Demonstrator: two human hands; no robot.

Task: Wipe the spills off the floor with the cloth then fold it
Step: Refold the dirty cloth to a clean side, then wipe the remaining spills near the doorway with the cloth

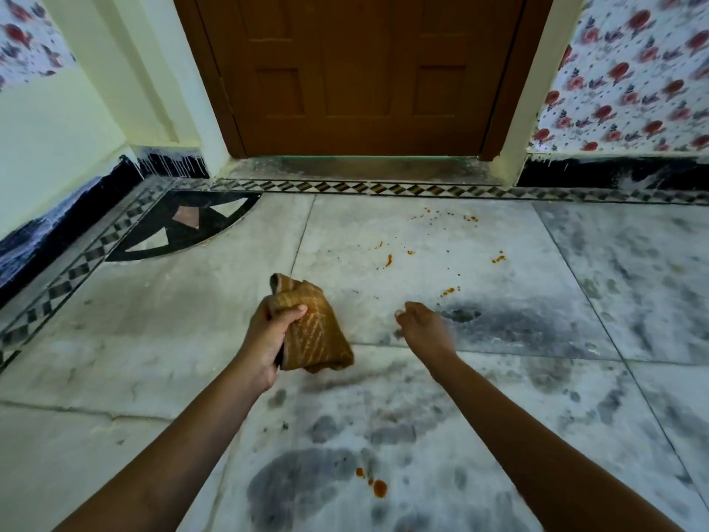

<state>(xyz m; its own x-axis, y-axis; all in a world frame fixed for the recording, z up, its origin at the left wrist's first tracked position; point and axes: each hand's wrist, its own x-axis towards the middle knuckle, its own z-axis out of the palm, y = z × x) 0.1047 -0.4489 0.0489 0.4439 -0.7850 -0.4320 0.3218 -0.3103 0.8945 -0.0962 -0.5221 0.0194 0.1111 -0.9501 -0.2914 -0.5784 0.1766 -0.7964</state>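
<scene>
Setting: home interior, a room at a doorway. Panelled brown wooden door (360, 71), closed, centre back. Floral wallpaper (633, 78) right of the door; pale painted wall (57, 120) left of it. Marble floor (153, 339) before the door, edged by a chequered inlay border (345, 187) along the door's threshold.

A closed brown panelled door (360, 71) stands ahead. Blurred wallpaper (633, 71), seemingly floral, flanks it, with black skirting (598, 172) running beneath.

Your cloth (314, 332), center frame, is coarse woven fabric with pale stripes. The floor (153, 339) is smooth, mottled marble; the door (356, 71), top center, is matt brown wood.
</scene>
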